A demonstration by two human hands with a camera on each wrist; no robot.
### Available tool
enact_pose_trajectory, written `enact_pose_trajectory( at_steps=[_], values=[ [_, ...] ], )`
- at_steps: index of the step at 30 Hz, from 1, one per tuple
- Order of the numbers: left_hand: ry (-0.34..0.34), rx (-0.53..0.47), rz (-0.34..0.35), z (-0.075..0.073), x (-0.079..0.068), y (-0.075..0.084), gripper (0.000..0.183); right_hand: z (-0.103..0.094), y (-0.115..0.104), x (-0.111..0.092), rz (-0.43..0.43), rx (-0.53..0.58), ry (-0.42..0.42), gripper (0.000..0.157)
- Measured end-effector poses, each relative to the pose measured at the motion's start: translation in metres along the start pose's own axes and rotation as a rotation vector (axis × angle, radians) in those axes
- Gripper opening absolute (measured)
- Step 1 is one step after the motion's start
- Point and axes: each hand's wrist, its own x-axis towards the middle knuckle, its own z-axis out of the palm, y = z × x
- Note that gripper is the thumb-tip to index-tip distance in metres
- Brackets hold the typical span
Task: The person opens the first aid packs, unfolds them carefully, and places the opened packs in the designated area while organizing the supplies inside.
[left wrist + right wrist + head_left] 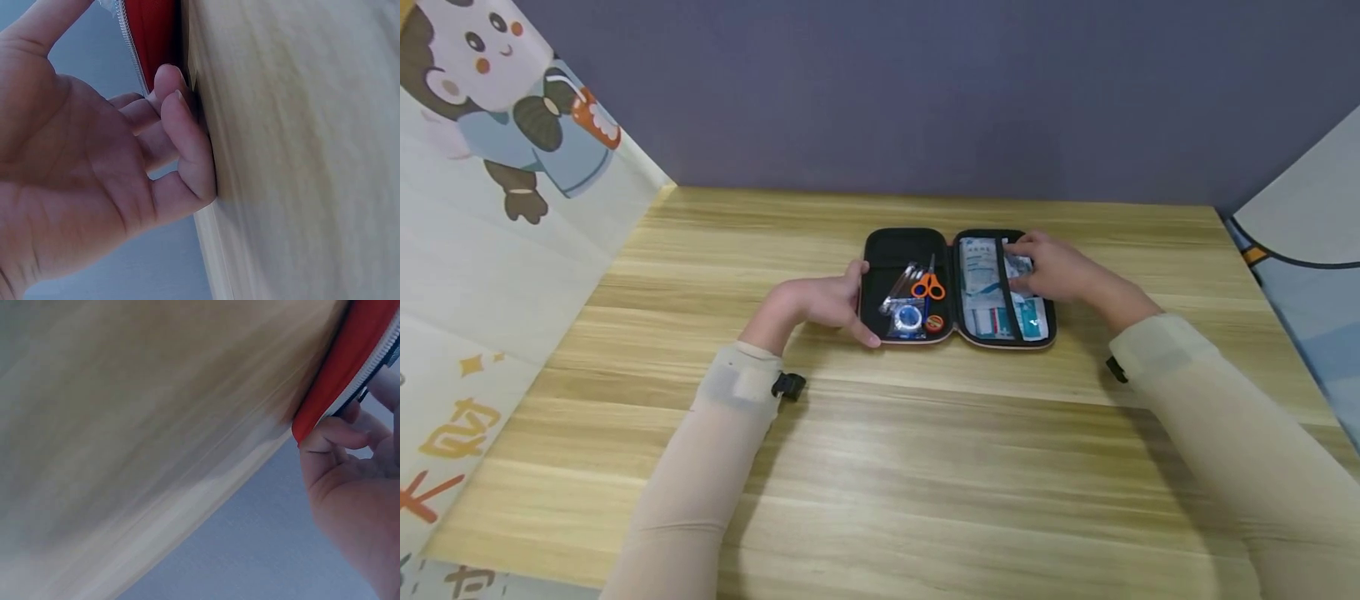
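An unzipped first-aid case (906, 237) lies spread flat, black inside with a red outer shell. Its left half holds orange-handled scissors (928, 287), clear-wrapped tweezers (898, 287) and a bagged roll of tape (907, 317). My left hand (831, 302) holds this half by its outer side, thumb near the front corner, other fingers curled low against the shell. Across the right half, a black strap (1008, 287) crosses white-and-blue packets (981, 271). There my right hand (1056, 268) has thumb and forefinger at the strap and a packet beneath; whether they pinch it I cannot tell.
The case sits toward the back of a wooden table (925, 467), near a dark blue-grey wall (887, 100). A small round orange item (934, 323) lies beside the tape. A cartoon-printed panel (587, 242) stands at left, another panel (1307, 200) at right.
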Motion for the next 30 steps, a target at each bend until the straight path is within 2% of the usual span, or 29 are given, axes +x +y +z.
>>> enact_pose_trajectory(
  at_steps=[10, 22, 30],
  values=[
    [0.003, 0.006, -0.007, 0.0002, -0.0007, 0.0022, 0.143, -0.0006, 0.0058, -0.0001, -0.014, 0.051, -0.026, 0.074],
    [0.006, 0.011, -0.022, -0.0015, -0.0003, 0.002, 0.141, -0.0023, 0.0011, 0.0021, 0.014, 0.025, -0.027, 0.075],
    [-0.003, -0.006, -0.018, -0.0006, 0.0002, 0.0022, 0.14, -0.0017, 0.003, -0.0004, -0.005, 0.025, -0.015, 0.073]
  ],
)
